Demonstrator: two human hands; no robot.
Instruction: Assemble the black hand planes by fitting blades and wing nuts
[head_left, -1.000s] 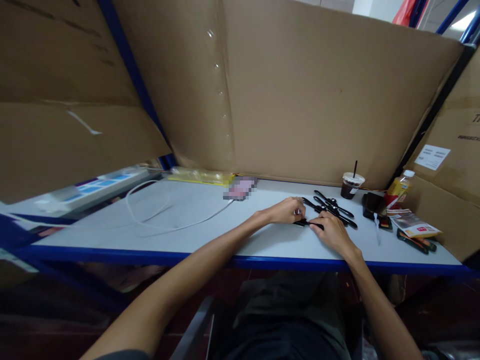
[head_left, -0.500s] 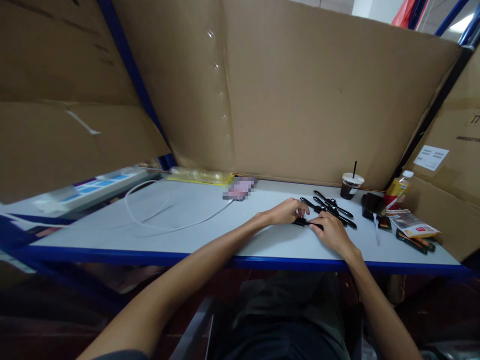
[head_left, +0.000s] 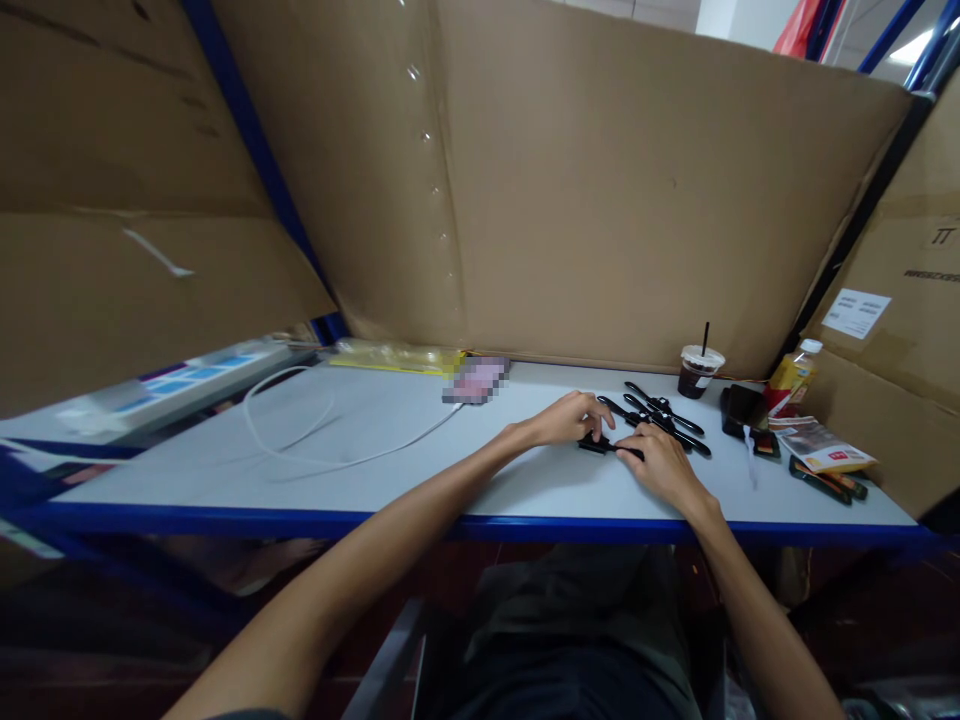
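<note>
Head view shows my left hand [head_left: 571,418] and right hand [head_left: 660,462] pinching a small black part [head_left: 609,446] flat on the worktop [head_left: 390,470], fingers closed on its ends. I judge it light, stiff plastic; grip the ends.

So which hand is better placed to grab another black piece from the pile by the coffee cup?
Probably the right hand. It rests just in front of the pile of black pieces, on the cup's side. The left hand sits further over and pins the small black part.
</note>
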